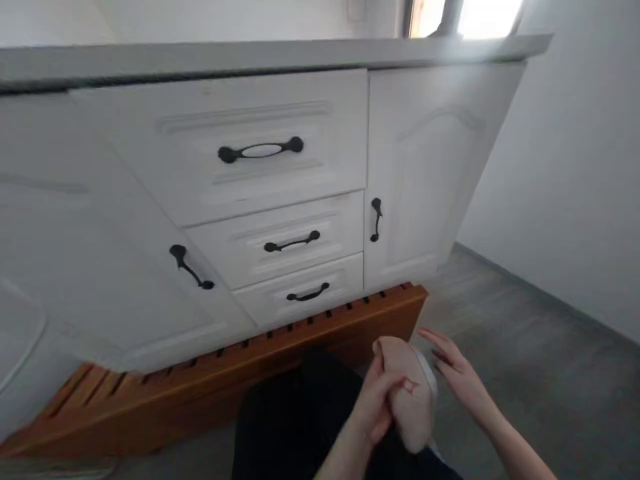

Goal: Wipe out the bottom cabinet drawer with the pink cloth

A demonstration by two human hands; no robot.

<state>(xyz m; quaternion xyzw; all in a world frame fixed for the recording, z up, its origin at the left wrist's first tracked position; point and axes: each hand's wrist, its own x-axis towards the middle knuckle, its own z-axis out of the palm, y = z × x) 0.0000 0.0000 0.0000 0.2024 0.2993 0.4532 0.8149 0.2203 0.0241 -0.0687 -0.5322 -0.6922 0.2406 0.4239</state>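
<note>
My left hand (376,400) is curled over a pale, rounded thing (411,400) low in the view; it looks like a foot, but blur keeps me from being sure. A white band (427,373) runs along its right side. My right hand (457,377) is just right of it, fingers spread, fingertips near the band and holding nothing. A dark trouser leg (295,420) lies under and left of both hands.
White cabinets fill the view: three drawers with black handles (261,151), a right door (425,173), and a left door (100,253) that seems swung open. A slatted wooden plinth (300,340) runs along the base. Beyond are grey floor (525,373), white wall and worktop edge (250,57).
</note>
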